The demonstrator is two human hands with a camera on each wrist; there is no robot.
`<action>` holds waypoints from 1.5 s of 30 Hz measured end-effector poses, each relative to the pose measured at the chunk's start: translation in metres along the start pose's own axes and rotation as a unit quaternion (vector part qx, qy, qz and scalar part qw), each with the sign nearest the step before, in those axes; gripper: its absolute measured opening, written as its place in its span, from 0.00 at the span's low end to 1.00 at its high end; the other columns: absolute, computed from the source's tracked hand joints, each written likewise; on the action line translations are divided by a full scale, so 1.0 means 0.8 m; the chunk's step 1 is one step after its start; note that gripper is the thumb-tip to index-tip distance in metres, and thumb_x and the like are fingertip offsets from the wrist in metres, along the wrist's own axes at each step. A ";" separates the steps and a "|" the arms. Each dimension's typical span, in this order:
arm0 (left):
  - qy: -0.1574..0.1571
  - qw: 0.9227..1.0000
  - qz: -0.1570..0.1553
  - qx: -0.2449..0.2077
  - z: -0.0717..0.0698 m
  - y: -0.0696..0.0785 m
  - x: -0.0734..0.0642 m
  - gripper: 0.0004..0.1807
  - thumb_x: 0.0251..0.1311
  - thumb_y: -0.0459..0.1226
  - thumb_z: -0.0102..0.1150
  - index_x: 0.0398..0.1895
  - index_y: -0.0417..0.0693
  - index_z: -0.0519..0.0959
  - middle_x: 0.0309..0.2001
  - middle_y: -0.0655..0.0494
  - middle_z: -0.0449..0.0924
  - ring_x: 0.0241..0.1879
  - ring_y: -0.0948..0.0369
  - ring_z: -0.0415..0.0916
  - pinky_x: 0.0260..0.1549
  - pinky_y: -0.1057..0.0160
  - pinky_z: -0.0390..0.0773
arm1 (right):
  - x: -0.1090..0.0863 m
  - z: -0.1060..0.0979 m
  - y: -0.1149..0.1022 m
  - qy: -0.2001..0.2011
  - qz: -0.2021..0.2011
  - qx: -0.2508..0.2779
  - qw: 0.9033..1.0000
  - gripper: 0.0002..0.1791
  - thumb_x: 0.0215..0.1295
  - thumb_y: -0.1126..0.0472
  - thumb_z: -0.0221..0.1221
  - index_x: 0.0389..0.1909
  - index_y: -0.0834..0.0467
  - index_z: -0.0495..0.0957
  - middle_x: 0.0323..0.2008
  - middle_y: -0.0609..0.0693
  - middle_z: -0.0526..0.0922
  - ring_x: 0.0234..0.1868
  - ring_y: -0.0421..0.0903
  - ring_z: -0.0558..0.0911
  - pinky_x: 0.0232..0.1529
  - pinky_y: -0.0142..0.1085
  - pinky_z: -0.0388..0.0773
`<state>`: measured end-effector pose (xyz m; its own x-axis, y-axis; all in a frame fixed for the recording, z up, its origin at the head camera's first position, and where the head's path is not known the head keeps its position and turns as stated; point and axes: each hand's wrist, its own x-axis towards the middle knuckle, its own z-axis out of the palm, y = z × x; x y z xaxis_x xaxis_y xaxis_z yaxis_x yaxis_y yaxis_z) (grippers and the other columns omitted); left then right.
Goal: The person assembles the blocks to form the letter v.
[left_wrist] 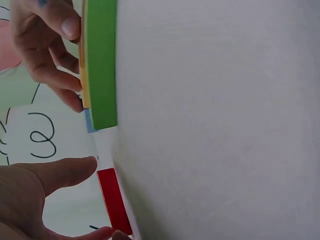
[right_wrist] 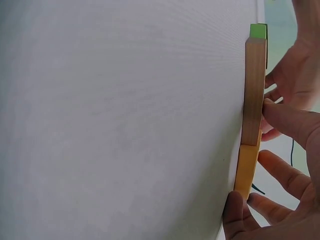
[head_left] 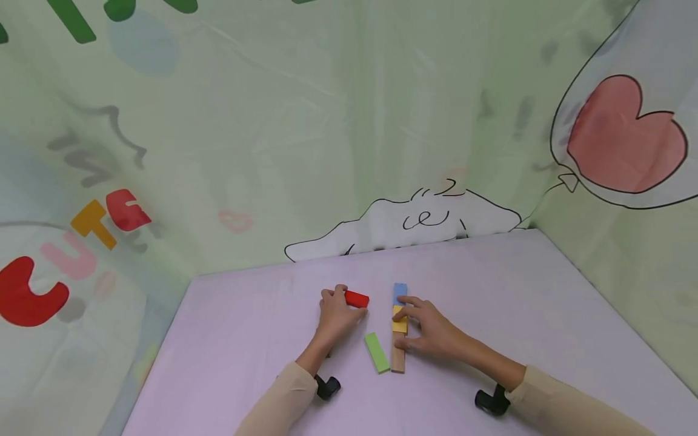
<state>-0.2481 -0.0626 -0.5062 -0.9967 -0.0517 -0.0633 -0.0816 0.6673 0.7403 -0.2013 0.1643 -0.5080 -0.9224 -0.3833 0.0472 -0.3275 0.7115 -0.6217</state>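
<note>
A row of end-to-end blocks runs away from me on the table: a plain wooden block (head_left: 398, 357) nearest, a yellow block (head_left: 400, 327) in the middle, a blue block (head_left: 400, 290) farthest. My right hand (head_left: 436, 330) lies spread over this row, thumb on the wooden block, fingers on the yellow and blue ones. The left hand (head_left: 335, 315) is at a red block (left_wrist: 114, 202), fingertips at its far-left end. Its extended thumb stands just off the other end in the left wrist view. A green block (head_left: 377, 353) lies slanted beside the wooden one.
The blocks lie on a pale lilac tabletop (head_left: 245, 339). Behind it hangs a printed backdrop (head_left: 283, 151) with letters and a heart balloon. Each wrist wears a small black camera, the left one (head_left: 328, 388) and the right one (head_left: 492, 401).
</note>
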 end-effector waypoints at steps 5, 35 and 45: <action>0.012 1.000 -0.002 0.014 0.003 -0.002 0.000 0.37 0.55 0.41 0.75 0.67 0.39 0.73 0.61 0.37 0.69 0.60 0.46 0.70 0.53 0.44 0.85 | 0.000 0.001 0.000 -0.001 0.001 -0.002 1.000 0.20 0.59 0.49 0.77 0.50 0.50 0.86 0.75 0.62 0.72 0.74 0.70 0.70 0.68 0.63 0.76; 0.011 0.997 0.066 0.037 -0.014 -0.011 -0.008 0.36 0.55 0.45 0.75 0.67 0.42 0.76 0.54 0.41 0.77 0.52 0.50 0.69 0.39 0.56 0.75 | 0.000 -0.001 -0.001 -0.007 -0.003 -0.004 1.000 0.20 0.59 0.49 0.77 0.50 0.51 0.86 0.76 0.63 0.71 0.74 0.70 0.70 0.70 0.65 0.73; -0.077 0.988 0.122 0.056 -0.039 -0.024 -0.007 0.36 0.57 0.45 0.75 0.68 0.46 0.75 0.55 0.42 0.77 0.54 0.51 0.72 0.45 0.51 0.80 | -0.001 0.001 0.001 -0.009 0.000 -0.001 1.000 0.21 0.60 0.49 0.77 0.51 0.51 0.85 0.76 0.62 0.71 0.74 0.70 0.70 0.70 0.64 0.74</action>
<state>-0.2410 -0.0988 -0.4991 -0.9735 0.2285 0.0013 0.1710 0.7249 0.6673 -0.2007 0.1650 -0.5092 -0.9187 -0.3936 0.0334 -0.3280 0.7130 -0.6197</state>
